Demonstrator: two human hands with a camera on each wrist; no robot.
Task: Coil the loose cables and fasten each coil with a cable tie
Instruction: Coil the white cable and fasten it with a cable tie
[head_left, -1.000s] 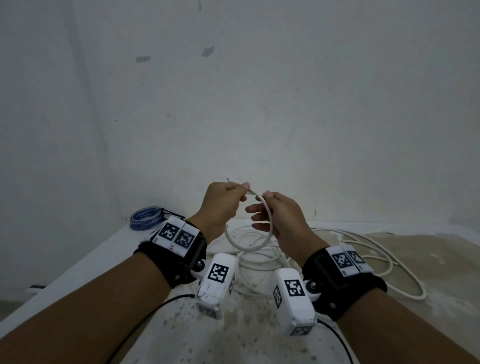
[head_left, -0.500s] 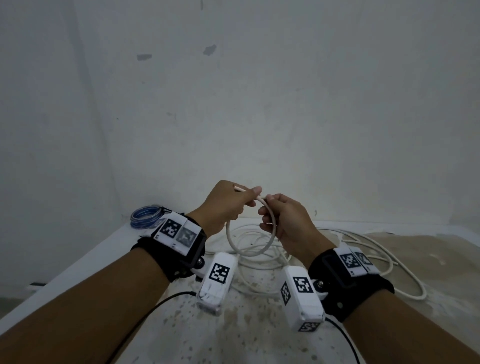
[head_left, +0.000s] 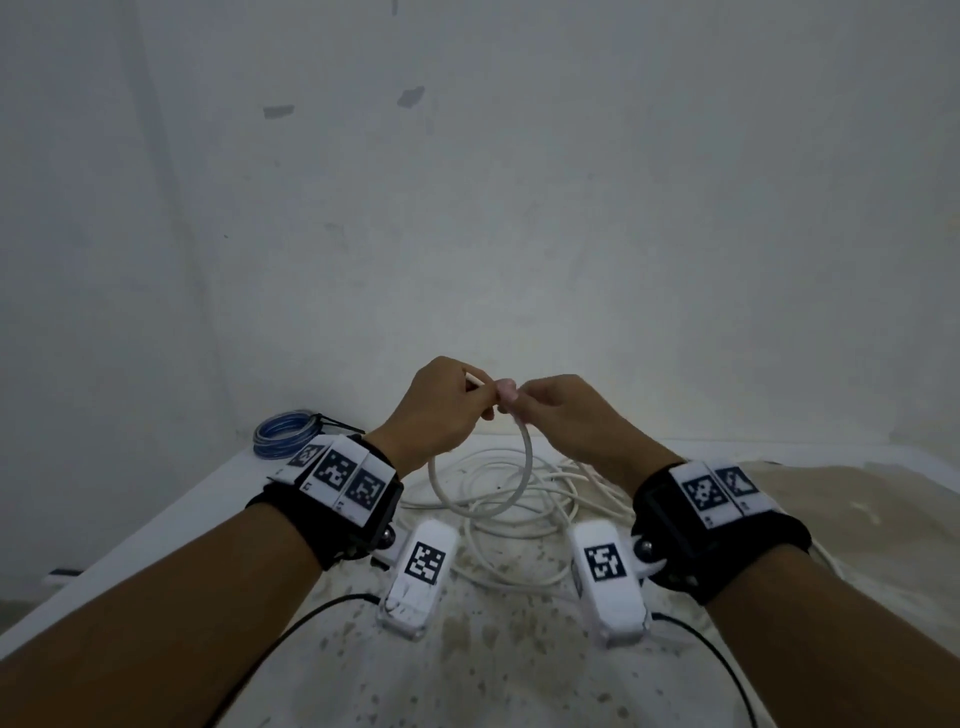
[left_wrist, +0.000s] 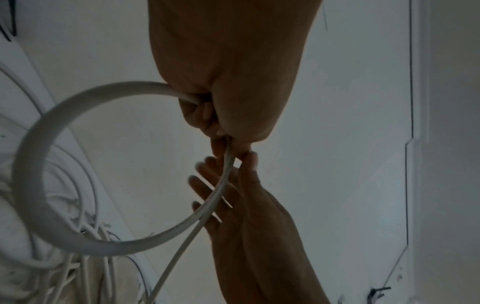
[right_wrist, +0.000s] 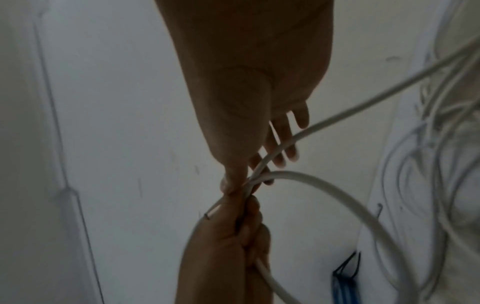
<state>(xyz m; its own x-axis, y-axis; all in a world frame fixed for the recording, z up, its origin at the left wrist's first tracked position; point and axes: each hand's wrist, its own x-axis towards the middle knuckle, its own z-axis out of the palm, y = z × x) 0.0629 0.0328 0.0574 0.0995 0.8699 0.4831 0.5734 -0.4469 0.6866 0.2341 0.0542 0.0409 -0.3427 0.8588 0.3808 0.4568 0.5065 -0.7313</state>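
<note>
I see my left hand clenched around the white cable, holding one loop up above the table. My right hand pinches that cable beside it, other fingers loose. The remaining cable lies tangled on the table beneath.

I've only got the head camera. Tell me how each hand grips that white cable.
Observer: In the left wrist view, the left hand is a closed fist round the white cable, which forms one hanging loop.
Operator: Now the right hand.
Observer: The right hand pinches the cable between its thumb and a fingertip. Its other fingers lie straight and spread behind the cable.
Operator: Report the cable's end.
Observer: In the right wrist view, the cut end pokes out beside the left thumb, with a dark core at its tip.
</note>
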